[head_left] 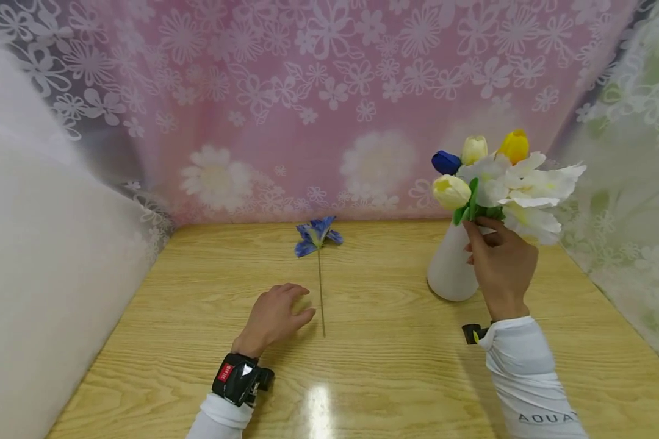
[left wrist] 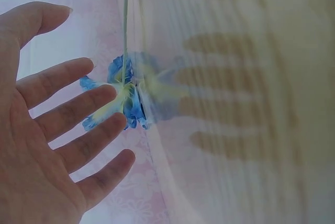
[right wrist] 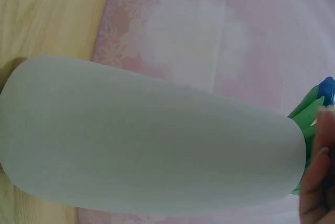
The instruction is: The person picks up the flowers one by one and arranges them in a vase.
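Observation:
A white vase [head_left: 451, 268] stands on the right, holding artificial flowers: cream tulips [head_left: 451, 192], a yellow tulip [head_left: 514, 147], a dark blue bud [head_left: 446, 163] and large white ruffled blooms [head_left: 538, 186]. At its mouth my right hand [head_left: 505, 262] has curled fingers, pinching a cream tulip by its green leaves and stem; the exact grip is partly hidden. A blue lily-like flower [head_left: 318, 235] lies on the table, its thin stem toward me. Beside that stem, apart from it, is my left hand [head_left: 274, 317], fingers spread and holding nothing. The right wrist view shows mostly the vase [right wrist: 157, 140].
The wooden table [head_left: 373, 366] ends at a pink floral curtain [head_left: 307, 110] behind. A plain white sheet [head_left: 49, 244] hangs at the left, and a green floral curtain [head_left: 637, 213] at the right, close to the vase.

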Motion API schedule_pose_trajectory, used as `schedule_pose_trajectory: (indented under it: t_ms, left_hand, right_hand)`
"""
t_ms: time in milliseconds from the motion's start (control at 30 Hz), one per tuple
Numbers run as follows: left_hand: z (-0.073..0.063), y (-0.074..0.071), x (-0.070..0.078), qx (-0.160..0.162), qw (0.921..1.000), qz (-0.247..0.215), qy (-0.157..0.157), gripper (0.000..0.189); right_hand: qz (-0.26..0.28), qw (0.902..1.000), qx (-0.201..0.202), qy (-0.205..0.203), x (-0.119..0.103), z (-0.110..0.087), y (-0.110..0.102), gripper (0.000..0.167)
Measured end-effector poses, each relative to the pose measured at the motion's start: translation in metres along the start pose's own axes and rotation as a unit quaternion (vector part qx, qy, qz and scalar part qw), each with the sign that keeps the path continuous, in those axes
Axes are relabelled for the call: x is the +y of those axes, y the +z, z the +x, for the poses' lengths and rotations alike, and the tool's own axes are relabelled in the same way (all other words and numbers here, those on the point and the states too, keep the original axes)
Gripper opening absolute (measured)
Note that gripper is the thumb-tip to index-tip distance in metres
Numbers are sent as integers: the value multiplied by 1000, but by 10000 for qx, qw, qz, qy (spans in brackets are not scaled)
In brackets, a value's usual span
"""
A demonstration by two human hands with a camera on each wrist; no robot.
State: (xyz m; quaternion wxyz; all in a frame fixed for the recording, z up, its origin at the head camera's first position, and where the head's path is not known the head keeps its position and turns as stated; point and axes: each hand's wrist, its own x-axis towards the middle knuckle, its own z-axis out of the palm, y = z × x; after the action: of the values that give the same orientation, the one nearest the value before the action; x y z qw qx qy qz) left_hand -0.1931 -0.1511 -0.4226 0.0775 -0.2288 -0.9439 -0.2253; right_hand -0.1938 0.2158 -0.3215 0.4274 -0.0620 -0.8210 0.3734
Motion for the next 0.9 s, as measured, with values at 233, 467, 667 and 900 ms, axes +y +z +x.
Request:
schedule_pose_trajectory:
  t_ms: [233, 467, 667, 900]
  left_hand:
    - [1, -2, 1, 29, 10000, -25, 48, 41]
    - [3, -2, 0, 69, 10000, 26, 53, 41]
    - [5, -3, -1, 50, 9999, 85, 62, 43]
    - [5, -3, -1, -61, 9999, -73, -138, 48]
  right_hand:
    - [147, 9993, 130, -308, 1, 4, 0, 29]
    - [-484, 9972, -540, 186, 3, 0, -9, 36]
    - [-134, 9941, -965, -479, 7, -22, 2, 24]
    - [81, 9618, -2441, -1241, 8, -39, 31, 13]
